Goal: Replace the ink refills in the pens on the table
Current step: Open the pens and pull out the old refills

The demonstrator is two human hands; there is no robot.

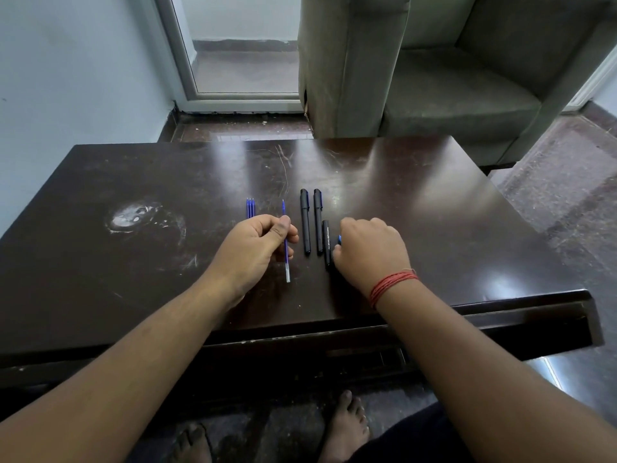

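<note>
White print on the short black pen barrel (326, 241) at centre frame is too small to read; the right hand (369, 250) curls beside it over something blue, grasp unclear; the left hand (258, 243) pinches a blue refill (285, 248); three spare refills (250, 208) and two capped black pens (311, 222) lie on the scratched dark glossy desk (417, 202); a grey armchair (434, 78) stands upper right.

Slim blue plastic ink refills: four, three grouped (250, 208), one apart (285, 242). Capped black plastic pens: two (305, 222) (318, 221). Uncapped black pen barrel: one (326, 242).
</note>
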